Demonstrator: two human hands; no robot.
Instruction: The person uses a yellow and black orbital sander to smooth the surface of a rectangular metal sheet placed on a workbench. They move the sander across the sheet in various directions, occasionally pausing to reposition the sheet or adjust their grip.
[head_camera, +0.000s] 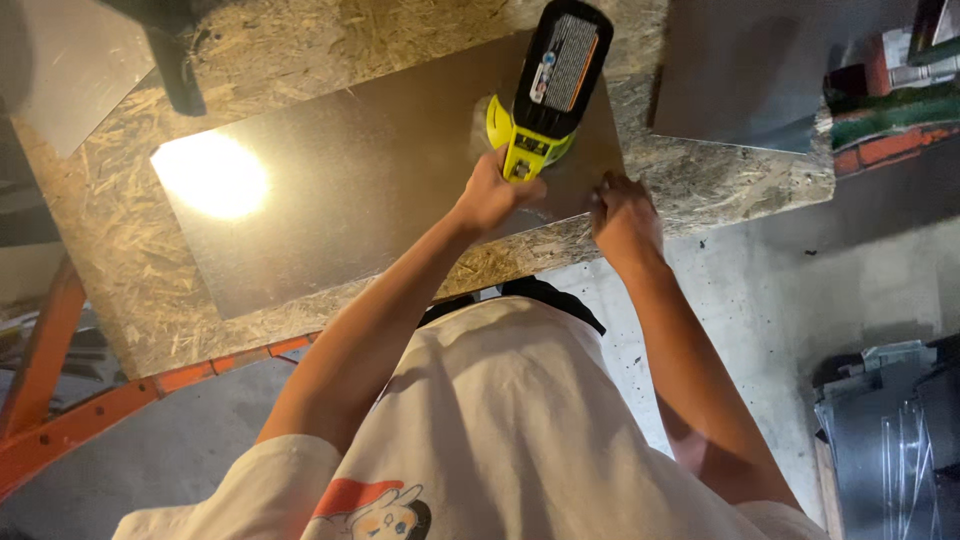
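White shirt (500, 420) below — left hand (495, 195) grips drill (548, 85) on metal sheet (380, 180).

One label (566, 60) showed: a rectangular sticker on the drill's black battery, just beyond the left hand's fingers (497, 178), grey with an orange edge and a small blue-and-white patch at its near end.

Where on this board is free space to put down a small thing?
The metal sheet is bare from its glare spot to the cordless power tool. A bare strip of the chipboard top runs along the sheet's left and near edges. It is crowded at the sheet's right end, where the left hand grips the tool and the right hand presses the sheet.
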